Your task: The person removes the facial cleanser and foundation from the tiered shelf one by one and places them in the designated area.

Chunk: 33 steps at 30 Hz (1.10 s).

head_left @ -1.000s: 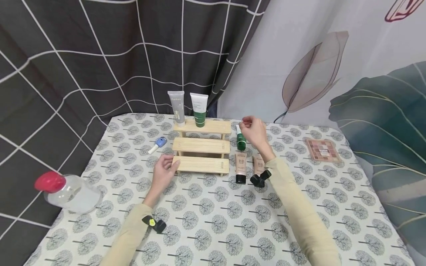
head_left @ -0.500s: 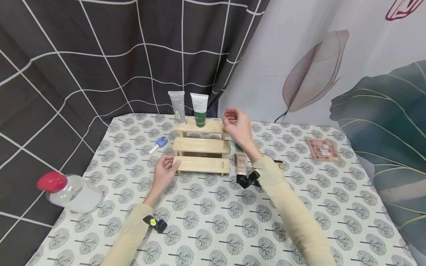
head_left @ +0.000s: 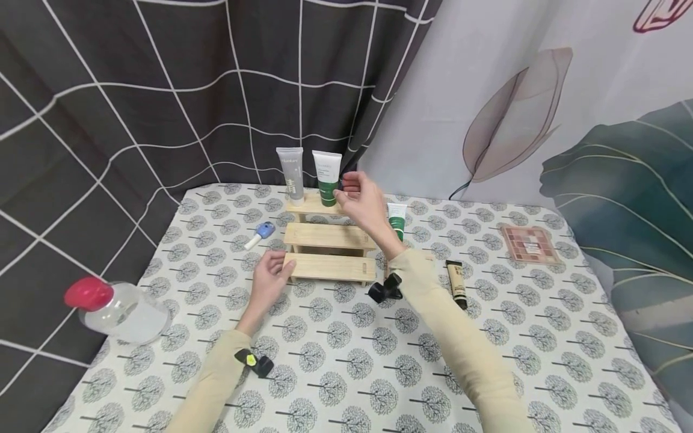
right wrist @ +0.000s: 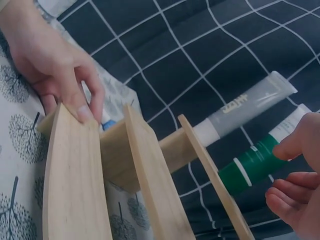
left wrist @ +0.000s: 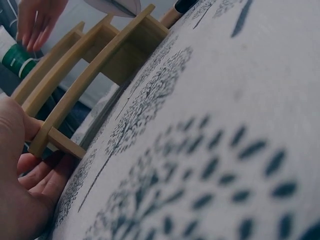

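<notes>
A three-tier stepped rack of pale wood (head_left: 327, 236) stands upright on the table (head_left: 303, 385), its lowest plank pinched at the left end by the left hand (head_left: 269, 272). On the top plank, a white-and-green plastic squeeze tube (head_left: 327, 171) stands upright, white crimped end uppermost, the right hand (head_left: 361, 198) just beside its green lower part.

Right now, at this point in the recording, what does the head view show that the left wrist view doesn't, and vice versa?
Only the head view: the red-topped bottle, the palette and the small blue-and-white item.

Only the left wrist view: a low look beneath the wooden stand to the inner face of its far support.

Both: the stand, the left hand gripping its lowest step, and the right hand near the white-and-green tube on top.
</notes>
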Tool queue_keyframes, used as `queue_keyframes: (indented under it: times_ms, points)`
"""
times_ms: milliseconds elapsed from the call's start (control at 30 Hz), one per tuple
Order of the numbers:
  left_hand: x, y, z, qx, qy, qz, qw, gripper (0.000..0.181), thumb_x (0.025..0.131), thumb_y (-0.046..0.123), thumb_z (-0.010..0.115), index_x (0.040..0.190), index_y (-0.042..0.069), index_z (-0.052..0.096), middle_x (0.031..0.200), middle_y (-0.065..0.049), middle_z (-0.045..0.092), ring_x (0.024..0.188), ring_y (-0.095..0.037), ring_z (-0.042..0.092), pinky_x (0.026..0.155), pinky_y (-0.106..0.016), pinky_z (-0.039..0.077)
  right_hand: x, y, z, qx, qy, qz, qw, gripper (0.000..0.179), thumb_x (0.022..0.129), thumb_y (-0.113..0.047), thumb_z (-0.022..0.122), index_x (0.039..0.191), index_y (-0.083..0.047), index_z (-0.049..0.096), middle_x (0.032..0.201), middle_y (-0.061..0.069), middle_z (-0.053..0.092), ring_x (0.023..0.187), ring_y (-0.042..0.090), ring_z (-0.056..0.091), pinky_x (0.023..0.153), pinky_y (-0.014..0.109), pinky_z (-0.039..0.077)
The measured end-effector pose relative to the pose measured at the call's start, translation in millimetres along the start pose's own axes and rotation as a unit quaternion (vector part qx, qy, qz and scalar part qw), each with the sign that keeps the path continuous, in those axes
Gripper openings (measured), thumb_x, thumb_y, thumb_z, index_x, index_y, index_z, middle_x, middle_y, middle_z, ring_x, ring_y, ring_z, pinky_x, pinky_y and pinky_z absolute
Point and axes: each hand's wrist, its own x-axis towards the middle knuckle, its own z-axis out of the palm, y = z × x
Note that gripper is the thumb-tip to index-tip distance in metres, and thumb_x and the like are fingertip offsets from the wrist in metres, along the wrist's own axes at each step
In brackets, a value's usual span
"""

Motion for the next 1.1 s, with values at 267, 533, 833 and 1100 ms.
queue_keyframes:
  times_ms: [267, 533, 833, 1100]
  points:
    - [0.2, -0.5, 0.7, 0.008, -0.001, -0.009, 0.9999, 0.044, 0.095, 0.011, 0.069, 0.132, -0.006, 0.052, 0.133, -0.027, 0.061, 0.122, -0.036, 0.063, 0.101, -0.021, 0.057, 2.4, 4, 16, -0.018, -0.005, 0.003, 0.9998, 0.044, 0.090, -0.008, 0.074, 0.128, 0.007, 0.056, 0.121, 0.023, 0.069, 0.112, 0.033, 0.069, 0.099, 0.032, 0.060]
    - [1.0, -2.7, 1.2, -0.003, 0.000, -0.002, 1.0000, 0.042, 0.094, 0.009, 0.070, 0.130, -0.006, 0.053, 0.132, -0.027, 0.062, 0.121, -0.037, 0.064, 0.100, -0.023, 0.058, 2.7, 5, 24, -0.043, 0.002, -0.004, 0.9991, 0.041, 0.090, -0.008, 0.073, 0.125, 0.007, 0.057, 0.119, 0.024, 0.069, 0.110, 0.033, 0.070, 0.097, 0.034, 0.061]
    - [1.1, -5.2, 1.5, 0.001, 0.005, 0.000, 1.0000, 0.038, 0.094, 0.009, 0.069, 0.127, -0.005, 0.055, 0.129, -0.025, 0.064, 0.119, -0.036, 0.064, 0.097, -0.018, 0.058, 0.4, 7, 26, -0.043, 0.016, -0.012, 0.9989, 0.037, 0.092, -0.005, 0.073, 0.124, 0.007, 0.058, 0.118, 0.024, 0.070, 0.108, 0.033, 0.070, 0.095, 0.032, 0.062]
    - [0.1, -2.0, 0.7, 0.002, 0.001, -0.003, 1.0000, 0.042, 0.095, 0.011, 0.069, 0.130, -0.005, 0.053, 0.132, -0.026, 0.062, 0.123, -0.036, 0.063, 0.105, -0.030, 0.056, 2.1, 7, 14, -0.034, 0.025, -0.005, 0.9991, 0.038, 0.094, -0.007, 0.070, 0.128, 0.004, 0.057, 0.121, 0.022, 0.069, 0.110, 0.032, 0.069, 0.098, 0.034, 0.060]
